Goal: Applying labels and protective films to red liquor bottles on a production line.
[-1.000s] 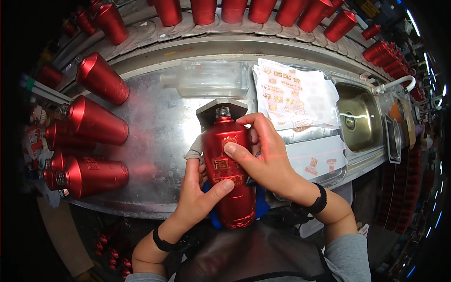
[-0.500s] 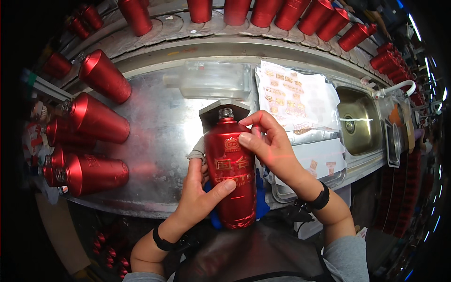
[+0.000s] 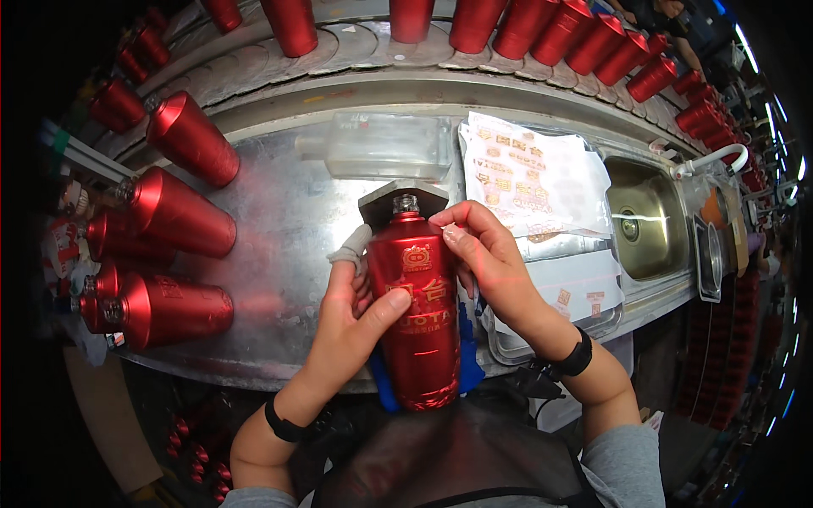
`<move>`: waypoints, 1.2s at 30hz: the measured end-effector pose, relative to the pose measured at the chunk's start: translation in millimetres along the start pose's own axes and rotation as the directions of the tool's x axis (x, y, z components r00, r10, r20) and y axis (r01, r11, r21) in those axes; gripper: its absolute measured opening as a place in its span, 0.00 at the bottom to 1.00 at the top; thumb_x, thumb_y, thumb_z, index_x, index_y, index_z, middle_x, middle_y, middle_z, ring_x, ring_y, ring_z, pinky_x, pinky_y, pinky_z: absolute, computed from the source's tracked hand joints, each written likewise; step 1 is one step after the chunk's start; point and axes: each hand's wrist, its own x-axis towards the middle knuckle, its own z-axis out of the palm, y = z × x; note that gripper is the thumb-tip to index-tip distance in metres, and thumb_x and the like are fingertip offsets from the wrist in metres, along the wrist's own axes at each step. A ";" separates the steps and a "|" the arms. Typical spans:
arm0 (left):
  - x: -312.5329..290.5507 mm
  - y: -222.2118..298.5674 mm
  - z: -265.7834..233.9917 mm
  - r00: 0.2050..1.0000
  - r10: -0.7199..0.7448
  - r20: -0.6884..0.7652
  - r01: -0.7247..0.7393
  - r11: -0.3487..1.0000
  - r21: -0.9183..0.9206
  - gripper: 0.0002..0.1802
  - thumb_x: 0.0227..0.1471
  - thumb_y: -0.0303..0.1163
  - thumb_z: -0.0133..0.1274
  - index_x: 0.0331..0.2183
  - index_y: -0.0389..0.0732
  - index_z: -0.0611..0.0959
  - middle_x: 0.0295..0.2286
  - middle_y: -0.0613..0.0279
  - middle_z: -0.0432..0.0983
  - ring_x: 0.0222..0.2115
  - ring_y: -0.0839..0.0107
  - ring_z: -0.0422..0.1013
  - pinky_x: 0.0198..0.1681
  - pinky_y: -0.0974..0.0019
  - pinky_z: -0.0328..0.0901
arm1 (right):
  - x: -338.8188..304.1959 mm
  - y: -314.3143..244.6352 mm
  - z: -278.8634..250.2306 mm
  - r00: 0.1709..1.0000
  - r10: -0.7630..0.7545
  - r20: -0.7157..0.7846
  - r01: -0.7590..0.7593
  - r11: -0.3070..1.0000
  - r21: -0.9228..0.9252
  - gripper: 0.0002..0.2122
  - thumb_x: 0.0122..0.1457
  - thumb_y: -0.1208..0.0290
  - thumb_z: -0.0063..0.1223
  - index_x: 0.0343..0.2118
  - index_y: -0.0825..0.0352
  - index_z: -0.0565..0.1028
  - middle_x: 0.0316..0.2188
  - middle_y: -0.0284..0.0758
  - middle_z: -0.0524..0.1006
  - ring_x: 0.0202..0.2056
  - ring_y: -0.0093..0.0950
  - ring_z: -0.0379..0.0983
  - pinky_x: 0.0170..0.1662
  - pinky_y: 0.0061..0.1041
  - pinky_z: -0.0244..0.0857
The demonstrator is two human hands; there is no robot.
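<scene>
A red glass bottle (image 3: 417, 356) with gold print and an uncapped clear neck lies tilted in front of me. Its neck end rests at a dark angled block (image 3: 432, 201), and blue material (image 3: 385, 383) shows beneath its lower part. My left hand (image 3: 349, 315) grips the bottle's left side, thumb on the front print. A greyish cover wraps one of its fingertips. At the bottle's right shoulder, my right hand (image 3: 483, 254) has thumb and forefinger pinched together. A tiny pale bit shows at those fingertips, too small to name.
Several red bottles (image 3: 182, 212) lie at the left of the metal table (image 3: 279, 203). A clear rectangular bottle (image 3: 389, 146) lies behind the block. Printed sheets (image 3: 533, 186) are on the right, beside a sink (image 3: 648, 220) with a white faucet (image 3: 720, 157). A conveyor (image 3: 356, 51) carries red bottles along the back.
My left hand has slid up the bottle, its thumb now higher on the print. My right thumb has shifted up toward the forefinger. Bottles on the conveyor have moved right.
</scene>
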 end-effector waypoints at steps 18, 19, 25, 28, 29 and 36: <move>21.9 0.5 12.4 0.990 0.076 -0.117 -0.066 0.993 0.094 0.35 0.60 0.34 0.54 0.61 0.29 0.60 0.52 0.47 0.69 0.50 0.68 0.69 0.53 0.66 0.65 | 0.5 10.7 2.2 0.991 -0.130 -0.035 0.125 0.985 -0.118 0.16 0.56 0.63 0.65 0.40 0.66 0.72 0.22 0.21 0.60 0.25 0.12 0.54 0.28 0.15 0.52; 21.7 -0.3 12.5 0.989 0.087 -0.120 -0.075 0.992 0.101 0.34 0.61 0.34 0.54 0.61 0.29 0.60 0.52 0.48 0.69 0.50 0.68 0.69 0.53 0.67 0.65 | 1.0 10.5 2.3 0.991 -0.122 -0.046 0.113 0.979 -0.169 0.16 0.55 0.62 0.65 0.40 0.66 0.72 0.22 0.21 0.60 0.25 0.12 0.54 0.27 0.15 0.52; 20.0 2.7 14.3 0.987 0.092 -0.135 -0.079 0.992 0.094 0.31 0.61 0.34 0.52 0.60 0.29 0.62 0.52 0.48 0.69 0.50 0.70 0.68 0.54 0.67 0.64 | 2.2 11.6 3.0 0.994 -0.073 -0.079 0.067 0.994 -0.082 0.17 0.54 0.62 0.66 0.39 0.66 0.73 0.22 0.23 0.61 0.26 0.13 0.55 0.28 0.15 0.52; 24.2 7.0 12.3 0.990 0.074 -0.116 -0.059 0.991 0.122 0.28 0.61 0.34 0.53 0.57 0.30 0.67 0.49 0.51 0.72 0.48 0.71 0.70 0.52 0.68 0.65 | -1.7 0.4 3.1 0.997 0.061 -0.041 -0.055 0.992 0.116 0.18 0.53 0.62 0.67 0.40 0.65 0.73 0.23 0.23 0.62 0.27 0.13 0.55 0.29 0.15 0.53; 25.0 9.0 14.3 0.991 0.073 -0.114 -0.059 0.991 0.121 0.28 0.61 0.34 0.53 0.57 0.30 0.67 0.49 0.51 0.72 0.48 0.71 0.70 0.52 0.68 0.65 | -2.9 2.6 2.7 0.997 0.060 -0.044 -0.055 0.992 0.116 0.18 0.53 0.62 0.67 0.40 0.65 0.73 0.23 0.23 0.62 0.27 0.13 0.55 0.29 0.15 0.53; 27.1 7.5 10.9 0.991 0.040 -0.129 -0.013 0.978 0.206 0.22 0.60 0.35 0.55 0.51 0.32 0.72 0.43 0.55 0.76 0.43 0.73 0.73 0.46 0.69 0.68 | -2.4 5.3 1.8 0.995 -0.095 -0.026 0.087 0.971 -0.223 0.19 0.52 0.62 0.68 0.41 0.65 0.72 0.23 0.23 0.61 0.26 0.14 0.55 0.29 0.15 0.54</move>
